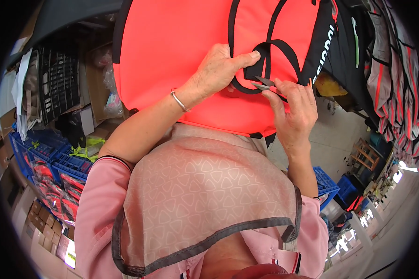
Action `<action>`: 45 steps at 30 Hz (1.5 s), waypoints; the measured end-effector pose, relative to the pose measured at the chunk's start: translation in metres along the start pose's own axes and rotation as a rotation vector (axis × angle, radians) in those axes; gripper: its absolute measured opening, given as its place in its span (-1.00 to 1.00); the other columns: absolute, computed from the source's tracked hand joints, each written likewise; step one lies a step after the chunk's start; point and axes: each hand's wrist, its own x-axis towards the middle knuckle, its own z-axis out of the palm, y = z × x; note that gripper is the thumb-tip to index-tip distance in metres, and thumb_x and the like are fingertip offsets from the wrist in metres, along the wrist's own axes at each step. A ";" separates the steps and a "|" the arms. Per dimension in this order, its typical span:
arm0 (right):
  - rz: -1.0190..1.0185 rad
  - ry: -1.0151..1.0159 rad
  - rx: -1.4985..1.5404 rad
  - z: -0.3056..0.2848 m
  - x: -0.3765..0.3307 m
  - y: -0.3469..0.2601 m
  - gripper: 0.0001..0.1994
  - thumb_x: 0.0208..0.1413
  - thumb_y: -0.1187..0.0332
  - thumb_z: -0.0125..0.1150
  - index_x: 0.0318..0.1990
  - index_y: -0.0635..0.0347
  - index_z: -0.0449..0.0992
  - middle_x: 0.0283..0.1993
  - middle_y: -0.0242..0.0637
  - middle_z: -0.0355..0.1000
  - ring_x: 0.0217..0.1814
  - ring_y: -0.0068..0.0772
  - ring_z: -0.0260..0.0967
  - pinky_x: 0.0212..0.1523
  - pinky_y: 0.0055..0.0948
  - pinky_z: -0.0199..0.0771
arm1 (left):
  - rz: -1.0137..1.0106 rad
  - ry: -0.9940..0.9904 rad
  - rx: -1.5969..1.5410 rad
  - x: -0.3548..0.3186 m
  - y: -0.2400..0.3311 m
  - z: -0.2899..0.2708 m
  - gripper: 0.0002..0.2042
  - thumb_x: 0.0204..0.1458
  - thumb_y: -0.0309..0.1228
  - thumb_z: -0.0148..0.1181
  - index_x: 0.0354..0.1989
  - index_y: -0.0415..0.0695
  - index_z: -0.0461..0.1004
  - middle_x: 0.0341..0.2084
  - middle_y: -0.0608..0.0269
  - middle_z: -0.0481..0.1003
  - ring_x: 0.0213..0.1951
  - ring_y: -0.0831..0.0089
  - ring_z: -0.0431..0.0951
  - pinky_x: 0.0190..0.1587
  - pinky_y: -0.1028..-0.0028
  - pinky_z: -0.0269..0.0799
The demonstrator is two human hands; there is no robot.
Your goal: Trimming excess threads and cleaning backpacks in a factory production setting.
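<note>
A bright coral-red backpack [172, 51] with black trim lies in front of me. My left hand [219, 69] is closed at the edge of its padded shoulder strap, with the thumb pressed on a black webbing strap [286, 52] that loops up to the right. The fingers beneath are hidden by the fabric. In my right hand [295, 104] are thread snips [264, 85], their pointed metal blades apart and directed left, close to the webbing just below my left thumb. The fingers of that hand wrap around the handles.
Blue crates [72, 160] with red-and-black pieces stand at the left, near a black plastic crate [58, 81]. Grey-and-red bag pieces [400, 74] hang at the right. Beyond the backpack's right side lies a black item [344, 51] with a light-green tool [356, 42] on it.
</note>
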 end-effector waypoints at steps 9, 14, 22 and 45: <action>-0.021 -0.005 -0.005 -0.001 0.000 0.002 -0.73 -0.19 0.32 0.50 -0.32 0.15 0.56 -0.38 -0.42 0.49 -0.43 -0.38 0.31 -0.37 -0.42 0.30 | -0.001 -0.008 -0.032 0.003 -0.005 0.000 -0.74 0.12 -0.25 0.22 -0.46 -0.21 0.55 -0.59 0.38 0.52 -0.58 0.68 0.47 -0.56 0.59 0.40; -0.001 0.017 0.054 0.004 -0.001 0.004 -0.73 -0.18 0.32 0.50 -0.32 0.16 0.56 -0.39 -0.41 0.48 -0.44 -0.38 0.31 -0.40 -0.41 0.30 | 0.012 0.009 -0.045 0.001 0.001 0.002 -0.69 0.10 -0.23 0.21 -0.56 -0.22 0.53 -0.73 0.35 0.47 -0.73 0.60 0.45 -0.73 0.57 0.36; -0.129 0.041 -0.174 0.004 0.002 0.003 -0.67 -0.19 0.27 0.50 -0.24 0.11 0.57 -0.32 -0.46 0.46 -0.43 -0.43 0.28 -0.43 -0.43 0.22 | -0.163 0.009 -0.040 -0.003 0.014 0.002 -0.73 0.12 -0.19 0.21 -0.50 -0.12 0.52 -0.63 0.38 0.52 -0.68 0.66 0.45 -0.78 0.61 0.25; -0.062 -0.068 0.149 -0.006 0.019 0.010 -0.79 -0.15 0.48 0.48 -0.33 0.24 0.57 -0.38 -0.27 0.53 -0.43 -0.36 0.43 -0.39 -0.42 0.40 | -0.258 -0.081 -0.128 0.002 0.016 0.001 -0.72 0.14 -0.16 0.21 -0.47 -0.11 0.53 -0.66 0.36 0.51 -0.73 0.65 0.41 -0.78 0.64 0.21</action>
